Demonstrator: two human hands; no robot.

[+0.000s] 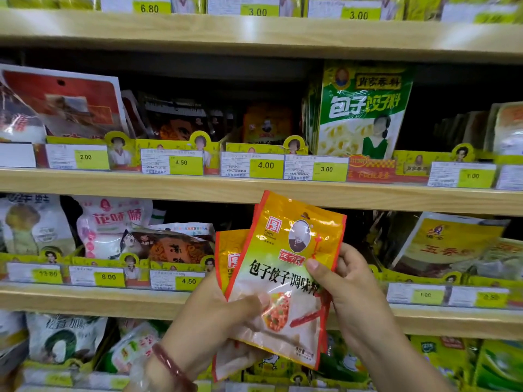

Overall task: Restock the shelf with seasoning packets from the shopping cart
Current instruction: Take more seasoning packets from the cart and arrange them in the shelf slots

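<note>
Two orange dumpling-seasoning packets held up before the wooden shelves.

The front packet [285, 275] stands nearly upright, long axis vertical, top leaning slightly right, printed face toward us; the second packet [227, 258] sits just behind it, fanned left. The left hand [215, 315] grips their lower left edge, thumb across the front; the right hand [351, 290] pinches the front packet's right edge. Both hover before the shelf edge [198, 188], beneath yellow price tags [266, 165] and a green dumpling-seasoning bag [365, 108].
</note>
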